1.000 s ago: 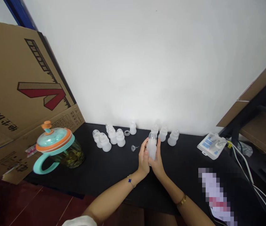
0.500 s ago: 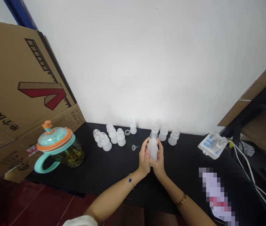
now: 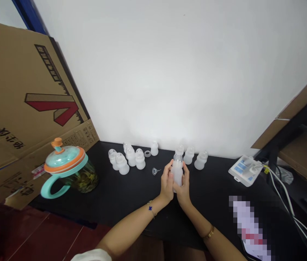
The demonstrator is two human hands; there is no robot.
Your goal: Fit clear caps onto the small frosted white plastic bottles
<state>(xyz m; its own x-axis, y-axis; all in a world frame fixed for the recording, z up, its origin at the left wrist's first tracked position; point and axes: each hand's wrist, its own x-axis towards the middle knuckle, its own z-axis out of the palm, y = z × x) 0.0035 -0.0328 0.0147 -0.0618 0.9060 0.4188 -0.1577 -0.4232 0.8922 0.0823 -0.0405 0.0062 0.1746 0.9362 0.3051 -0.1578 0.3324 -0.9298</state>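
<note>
Between my two hands is a translucent white baby bottle [image 3: 177,172] with a clear top, held over the black table. My left hand [image 3: 167,183] wraps its left side and my right hand [image 3: 183,186] its right side, with the thumbs toward me. Just left of the hands lies a small clear nipple [image 3: 155,171]. Behind it are a white ring [image 3: 147,153] and a bottle without a clear dome [image 3: 154,148]. Several capped bottles [image 3: 140,159] stand in a group to the left. Three more, one of them the bottle [image 3: 201,160], stand behind and to the right.
A teal and orange lidded jug [image 3: 71,168] with leaves inside stands at the left before a large cardboard box [image 3: 9,108]. On the right are a white case [image 3: 245,170] with cables [image 3: 286,188] and a pixelated item [image 3: 248,224]. A white wall [image 3: 175,72] rises behind the table [image 3: 126,195].
My view has shifted slightly. Both hands keep hold of the bottle, whose clear top appears a little lower and more tilted toward the far side.
</note>
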